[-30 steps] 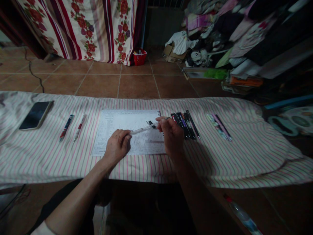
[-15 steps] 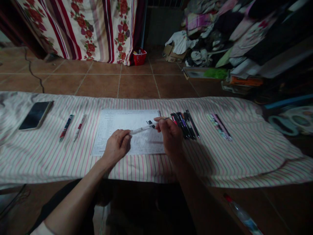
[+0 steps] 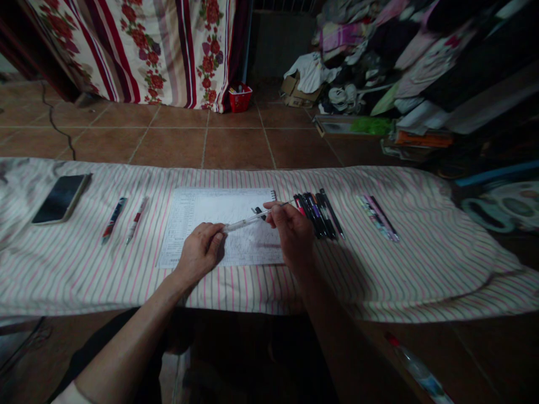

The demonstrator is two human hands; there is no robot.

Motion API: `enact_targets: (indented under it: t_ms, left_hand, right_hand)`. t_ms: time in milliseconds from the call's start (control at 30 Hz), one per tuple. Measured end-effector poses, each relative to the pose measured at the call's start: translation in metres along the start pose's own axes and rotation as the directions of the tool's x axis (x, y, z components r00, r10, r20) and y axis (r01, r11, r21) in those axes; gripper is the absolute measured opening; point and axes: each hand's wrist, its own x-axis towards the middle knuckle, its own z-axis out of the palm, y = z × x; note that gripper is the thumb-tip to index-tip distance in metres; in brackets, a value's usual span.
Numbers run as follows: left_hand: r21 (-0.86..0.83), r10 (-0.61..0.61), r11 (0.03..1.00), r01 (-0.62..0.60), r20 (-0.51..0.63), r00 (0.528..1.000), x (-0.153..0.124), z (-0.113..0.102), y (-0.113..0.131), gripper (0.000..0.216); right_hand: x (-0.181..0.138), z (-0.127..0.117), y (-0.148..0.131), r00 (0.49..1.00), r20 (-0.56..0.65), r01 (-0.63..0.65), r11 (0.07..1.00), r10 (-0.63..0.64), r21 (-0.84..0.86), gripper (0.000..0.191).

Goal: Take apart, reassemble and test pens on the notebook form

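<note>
A clear pen (image 3: pixel 248 221) is held over a spiral notebook (image 3: pixel 210 213) that lies open on a pink-striped cloth (image 3: pixel 379 269). My left hand (image 3: pixel 200 252) pinches the pen's near end, fingers closed, and rests on the page. My right hand (image 3: pixel 292 233) grips the pen's far end between thumb and fingers. A thin refill tip sticks out past my right fingers. A row of several dark pens (image 3: pixel 318 213) lies just right of the notebook, beside my right hand.
Two pens (image 3: pixel 125 219) lie left of the notebook, with a phone (image 3: pixel 62 197) further left. More pens (image 3: pixel 378 217) lie at the right. Beyond the cloth are floor tiles, a red basket (image 3: pixel 240 99), a floral sheet and piled clothes. A bottle (image 3: pixel 415 367) lies near the lower right.
My right hand has shifted slightly left along the pen. My left hand, the notebook and the other pens have not moved.
</note>
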Motion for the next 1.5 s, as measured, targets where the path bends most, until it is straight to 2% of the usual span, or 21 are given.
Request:
enact_targets:
  t_ms: [233,800,1500]
  left_hand:
    - [0.004,-0.001,1.0,0.001,-0.004,1.0,0.0,-0.001,0.0,0.024]
    - [0.001,0.003,1.0,-0.003,0.005,1.0,0.0,-0.002,0.002,0.023]
    - [-0.023,-0.013,1.0,0.013,0.008,1.0,0.0,-0.002,0.004,0.025]
  right_hand:
    - [0.001,0.002,0.002,0.996,-0.026,-0.082,0.997,0.083,0.008,0.029]
    - [-0.003,0.008,0.002,0.992,0.027,-0.122,0.992,0.122,0.011,0.024]
    - [-0.008,0.019,0.003,0.987,0.146,-0.062,0.998,0.061,0.003,0.022]
